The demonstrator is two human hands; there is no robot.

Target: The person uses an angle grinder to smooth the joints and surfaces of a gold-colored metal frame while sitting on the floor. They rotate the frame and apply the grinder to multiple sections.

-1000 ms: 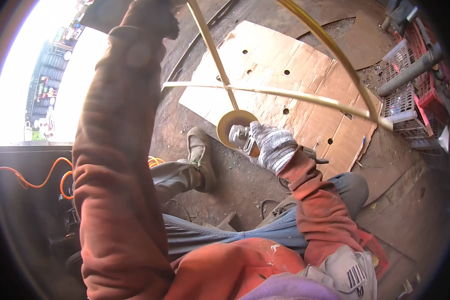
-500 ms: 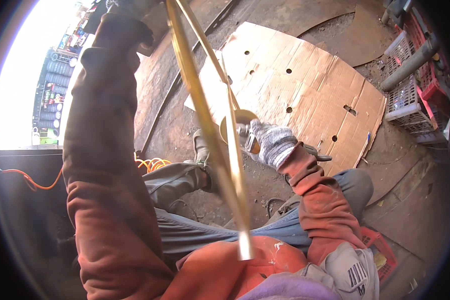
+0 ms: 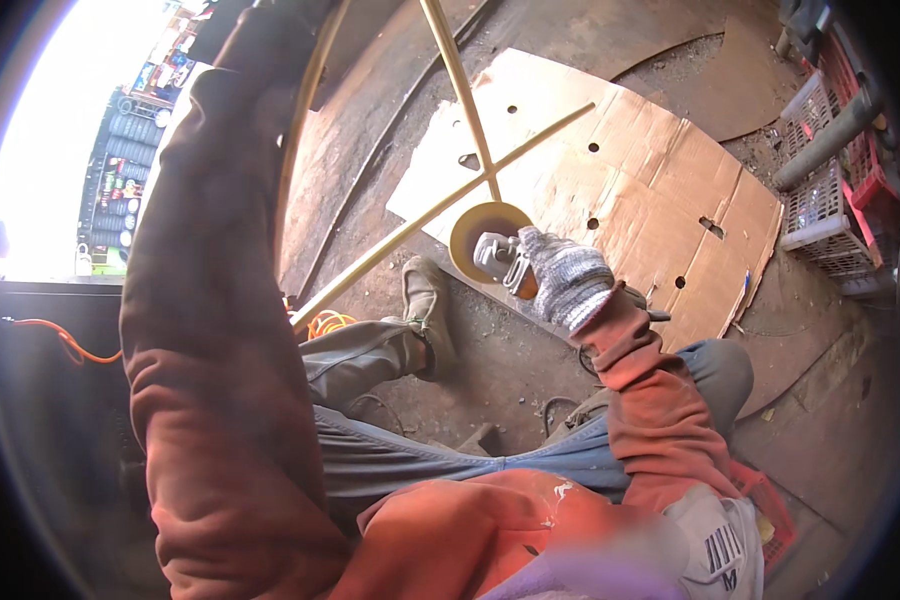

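My right hand (image 3: 570,282), in a grey-and-white knitted glove, is wrapped around an angle grinder (image 3: 500,258). Its round, yellowish disc (image 3: 467,228) faces up and left, close below the spot where two thin gold-coloured metal bars cross. One bar (image 3: 400,240) slants from beside my left sleeve up to the right, over the cardboard. Another bar (image 3: 457,85) comes down from the top edge. A third bar (image 3: 305,110) runs along my left forearm. That arm (image 3: 220,250) reaches up past the top edge, so my left hand is out of sight. Whether disc and bars touch, I cannot tell.
A flat cardboard sheet (image 3: 660,190) with holes lies on the brown floor ahead. Plastic crates (image 3: 820,170) and a grey pipe (image 3: 830,140) stand at right. A red crate (image 3: 770,500) sits by my right side. An orange coiled hose (image 3: 328,322) lies near my left shin.
The bars have swung away from in front of my body and turned, now crossing above the disc. My left hand has passed beyond the top edge. The grinder has shifted slightly right.
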